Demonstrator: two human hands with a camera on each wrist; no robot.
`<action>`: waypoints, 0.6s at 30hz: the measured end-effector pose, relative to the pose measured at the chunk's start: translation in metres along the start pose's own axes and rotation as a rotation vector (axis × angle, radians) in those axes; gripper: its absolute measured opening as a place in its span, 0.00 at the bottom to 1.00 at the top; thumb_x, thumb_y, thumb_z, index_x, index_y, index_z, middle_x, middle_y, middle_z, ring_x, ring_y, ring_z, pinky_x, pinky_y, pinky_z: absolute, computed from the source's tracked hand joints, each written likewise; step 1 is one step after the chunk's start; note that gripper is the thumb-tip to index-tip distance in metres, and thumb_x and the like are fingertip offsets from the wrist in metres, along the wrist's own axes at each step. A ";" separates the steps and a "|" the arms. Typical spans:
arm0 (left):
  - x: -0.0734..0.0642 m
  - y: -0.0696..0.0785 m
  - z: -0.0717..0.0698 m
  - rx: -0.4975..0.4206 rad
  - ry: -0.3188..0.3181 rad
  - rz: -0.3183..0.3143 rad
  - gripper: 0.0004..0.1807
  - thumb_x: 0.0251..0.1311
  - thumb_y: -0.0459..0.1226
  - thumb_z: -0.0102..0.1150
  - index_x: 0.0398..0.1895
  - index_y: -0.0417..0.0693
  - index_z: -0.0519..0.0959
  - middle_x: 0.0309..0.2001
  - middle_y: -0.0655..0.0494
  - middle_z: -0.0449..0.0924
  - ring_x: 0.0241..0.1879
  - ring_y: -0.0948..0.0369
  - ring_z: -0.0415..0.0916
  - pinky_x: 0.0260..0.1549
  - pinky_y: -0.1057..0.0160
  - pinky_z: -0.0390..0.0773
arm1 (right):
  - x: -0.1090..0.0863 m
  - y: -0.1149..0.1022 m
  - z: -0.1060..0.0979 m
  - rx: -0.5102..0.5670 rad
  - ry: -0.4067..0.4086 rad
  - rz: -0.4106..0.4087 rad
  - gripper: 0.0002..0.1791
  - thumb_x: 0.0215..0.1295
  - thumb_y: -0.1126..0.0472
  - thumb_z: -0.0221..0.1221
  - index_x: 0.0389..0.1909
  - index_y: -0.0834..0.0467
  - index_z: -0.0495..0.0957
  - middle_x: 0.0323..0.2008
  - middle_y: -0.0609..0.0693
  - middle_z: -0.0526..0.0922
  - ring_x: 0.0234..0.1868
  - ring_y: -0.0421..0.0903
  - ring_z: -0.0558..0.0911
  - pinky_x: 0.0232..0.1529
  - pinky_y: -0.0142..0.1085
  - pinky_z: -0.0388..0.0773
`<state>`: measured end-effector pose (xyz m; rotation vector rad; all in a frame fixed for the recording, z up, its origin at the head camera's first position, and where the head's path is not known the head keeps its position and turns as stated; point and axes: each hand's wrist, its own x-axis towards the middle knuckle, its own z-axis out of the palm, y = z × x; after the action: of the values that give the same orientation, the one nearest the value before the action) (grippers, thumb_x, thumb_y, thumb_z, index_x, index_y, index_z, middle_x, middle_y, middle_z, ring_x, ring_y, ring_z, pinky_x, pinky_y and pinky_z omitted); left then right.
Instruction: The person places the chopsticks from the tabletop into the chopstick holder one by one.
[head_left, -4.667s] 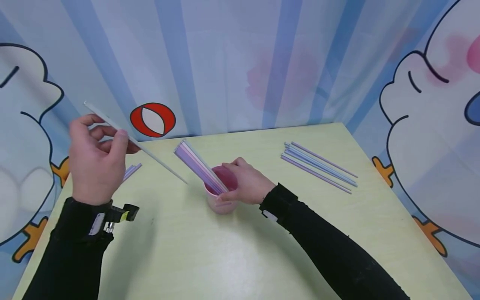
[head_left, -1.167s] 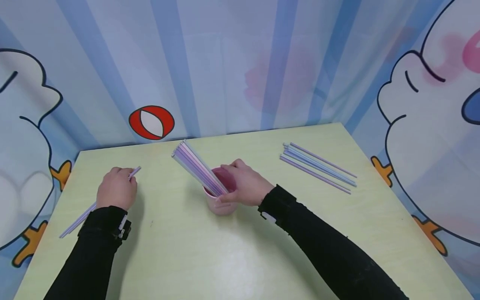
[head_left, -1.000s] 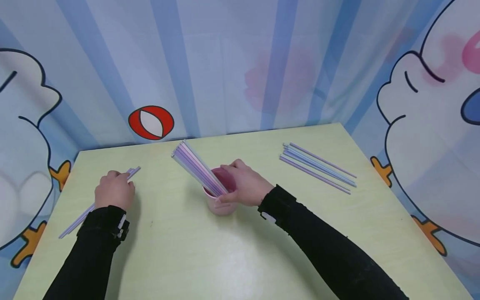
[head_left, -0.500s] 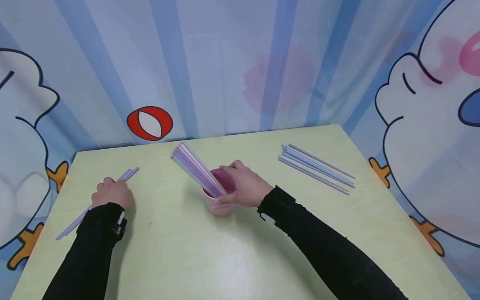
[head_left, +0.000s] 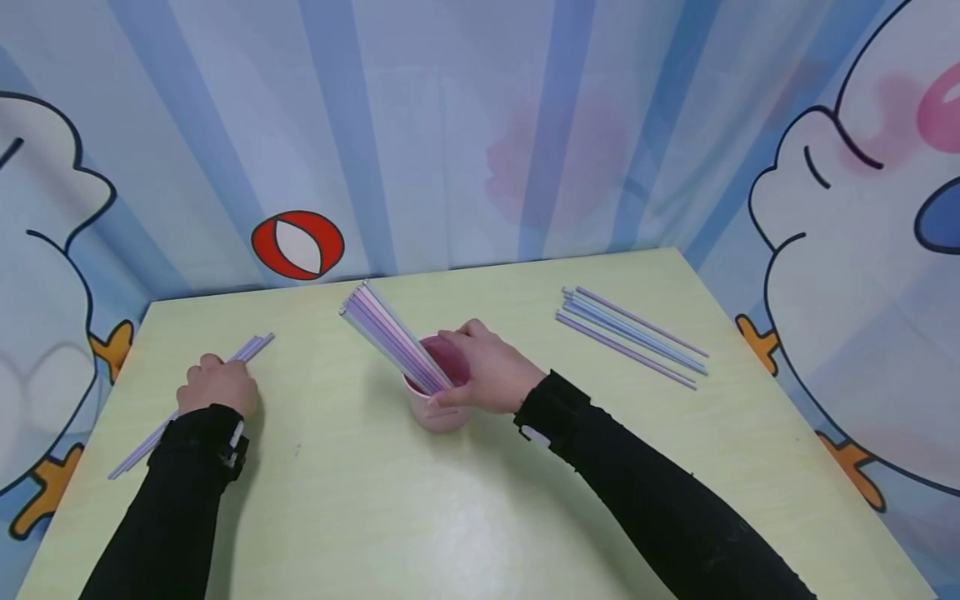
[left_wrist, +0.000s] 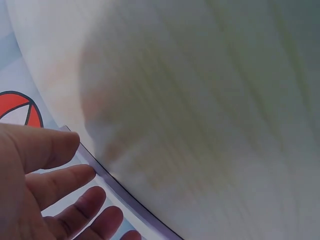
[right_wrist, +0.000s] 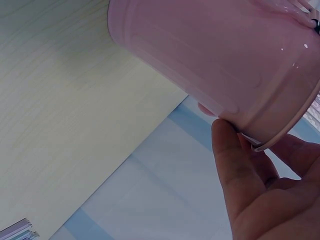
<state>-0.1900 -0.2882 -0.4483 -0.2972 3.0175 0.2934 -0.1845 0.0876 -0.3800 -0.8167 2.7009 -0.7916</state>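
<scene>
My right hand (head_left: 491, 367) grips a pink cup (head_left: 435, 412) at its rim, thumb on the near side. A bundle of purple, pink and pale straws (head_left: 393, 337) leans out of the cup to the left. In the right wrist view, the fingers (right_wrist: 232, 160) lie against the rim end of the cup (right_wrist: 210, 60). My left hand (head_left: 217, 386) is low over a few purple straws (head_left: 255, 346) lying diagonally on the table's left side; it covers their middle. In the left wrist view, that hand's thumb and fingers (left_wrist: 65, 182) are parted and slightly bent.
Several blue and purple straws (head_left: 633, 333) lie on the right of the pale wooden table (head_left: 360, 517). A blue striped curtain (head_left: 450, 150) with cartoon figures stands behind the table and along its sides.
Earlier, my left hand held up a pale straw; it came down to the left straws without it, then slid slightly left along them. My right hand has stayed on the cup.
</scene>
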 end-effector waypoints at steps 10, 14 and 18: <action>0.000 -0.001 -0.001 -0.017 0.028 -0.002 0.16 0.68 0.31 0.44 0.44 0.18 0.72 0.41 0.26 0.65 0.41 0.34 0.63 0.39 0.33 0.72 | 0.000 -0.001 0.000 -0.006 0.000 0.009 0.47 0.45 0.40 0.73 0.68 0.49 0.70 0.51 0.50 0.70 0.50 0.45 0.72 0.53 0.39 0.77; -0.002 0.000 -0.001 -0.026 0.045 0.017 0.15 0.68 0.30 0.46 0.43 0.19 0.73 0.40 0.27 0.68 0.38 0.35 0.66 0.35 0.34 0.73 | -0.001 -0.002 -0.001 -0.003 0.000 0.010 0.46 0.45 0.40 0.73 0.68 0.49 0.70 0.51 0.50 0.70 0.50 0.45 0.72 0.53 0.39 0.77; -0.003 0.001 0.000 -0.034 0.046 0.033 0.15 0.68 0.30 0.46 0.44 0.20 0.73 0.39 0.27 0.70 0.37 0.34 0.68 0.35 0.34 0.74 | -0.001 -0.001 -0.001 0.002 0.002 0.008 0.46 0.45 0.40 0.73 0.67 0.49 0.71 0.51 0.51 0.70 0.50 0.45 0.72 0.53 0.39 0.76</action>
<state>-0.1875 -0.2868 -0.4483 -0.2601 3.0679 0.3462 -0.1832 0.0877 -0.3784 -0.8053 2.7031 -0.7938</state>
